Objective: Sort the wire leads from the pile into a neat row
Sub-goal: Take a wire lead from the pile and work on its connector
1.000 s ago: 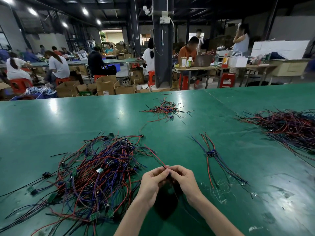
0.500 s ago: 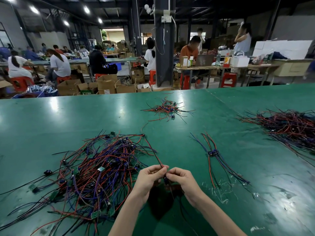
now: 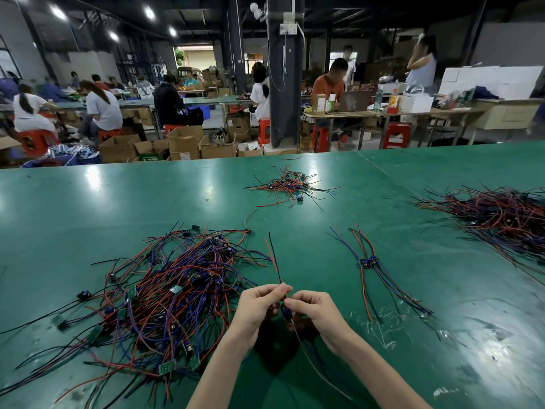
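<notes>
Wire lead (image 3: 275,262) pinched by left hand (image 3: 256,309), right hand (image 3: 315,312)

Your head camera looks forward and down, close over your left hand (image 3: 256,309) and right hand (image 3: 319,313) at 6 o'clock; the desk (image 3: 147,202) stretches toward 12 o'clock.

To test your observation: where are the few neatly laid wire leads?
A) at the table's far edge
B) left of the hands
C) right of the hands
C: the neat leads lie right of the right hand; the tangled pile lies left.
</notes>
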Tool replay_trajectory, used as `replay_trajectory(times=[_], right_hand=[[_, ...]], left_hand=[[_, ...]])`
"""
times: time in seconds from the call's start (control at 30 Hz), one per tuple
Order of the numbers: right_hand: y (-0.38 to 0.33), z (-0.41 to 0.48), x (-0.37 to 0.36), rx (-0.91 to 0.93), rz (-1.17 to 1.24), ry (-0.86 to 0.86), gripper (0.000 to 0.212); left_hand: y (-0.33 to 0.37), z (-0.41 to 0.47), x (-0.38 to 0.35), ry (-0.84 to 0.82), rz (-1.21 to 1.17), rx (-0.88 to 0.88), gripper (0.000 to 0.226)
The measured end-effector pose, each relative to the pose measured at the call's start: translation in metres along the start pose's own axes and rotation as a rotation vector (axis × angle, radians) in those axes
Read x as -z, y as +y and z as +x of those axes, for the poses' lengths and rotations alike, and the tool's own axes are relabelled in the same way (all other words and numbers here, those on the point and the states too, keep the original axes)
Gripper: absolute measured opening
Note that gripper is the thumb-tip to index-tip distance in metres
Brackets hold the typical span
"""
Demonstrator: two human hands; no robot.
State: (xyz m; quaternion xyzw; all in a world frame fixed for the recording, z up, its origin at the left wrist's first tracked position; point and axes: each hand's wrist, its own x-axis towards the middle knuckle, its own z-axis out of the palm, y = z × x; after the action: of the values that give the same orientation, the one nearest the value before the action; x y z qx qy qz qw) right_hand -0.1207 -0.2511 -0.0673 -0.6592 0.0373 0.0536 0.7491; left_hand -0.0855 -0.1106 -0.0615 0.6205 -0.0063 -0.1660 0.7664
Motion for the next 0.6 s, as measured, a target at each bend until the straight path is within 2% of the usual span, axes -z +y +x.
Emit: replay_trajectory(times=[0.27,0.47,0.6], right_hand=[[-0.0004,0.0014,-0.0027,-0.023,-0.029,0.02,0.026],[0.0009,0.0037,-0.001,-0.062,-0.082,0.096,0.028],[0.0037,0.0072,-0.0036,-0.076,-0.076,0.149,0.038]], left_hand=[[-0.001,0.0001,-0.0021,0.074,0.056,-0.112,0.001],[-0.0052,0.0002,-0.0032,0.059,0.311,-0.31,0.008],[-0.009,0.0011,-0.0032,0.071,0.44,-0.433,0.014]])
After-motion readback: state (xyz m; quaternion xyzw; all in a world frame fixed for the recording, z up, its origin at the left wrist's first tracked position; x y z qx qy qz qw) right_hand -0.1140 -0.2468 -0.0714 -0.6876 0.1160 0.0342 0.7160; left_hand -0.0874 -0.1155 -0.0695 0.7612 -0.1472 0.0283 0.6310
